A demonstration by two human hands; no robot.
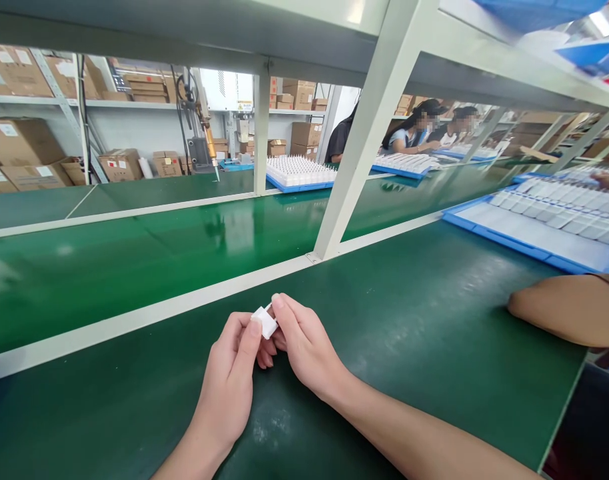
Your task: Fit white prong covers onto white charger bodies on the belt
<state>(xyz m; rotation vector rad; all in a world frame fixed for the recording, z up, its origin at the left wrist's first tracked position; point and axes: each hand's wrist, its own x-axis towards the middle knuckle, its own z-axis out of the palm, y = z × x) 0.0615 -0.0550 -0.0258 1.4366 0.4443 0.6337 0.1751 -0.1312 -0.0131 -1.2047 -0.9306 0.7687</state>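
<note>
A small white plastic part [264,321] is pinched between both my hands just above the green bench top [409,320]. My left hand [229,383] grips it from the left with thumb and fingers closed on it. My right hand [304,343] holds its right side, fingertips pressed on the top edge. The underside of the part is hidden by my fingers.
A blue tray [524,243] of white parts lies at the right, and a co-worker's arm [564,310] rests beside it. A white frame post [354,147] rises ahead. More blue trays [297,175], seated people [414,130] and cardboard boxes [19,143] fill the background.
</note>
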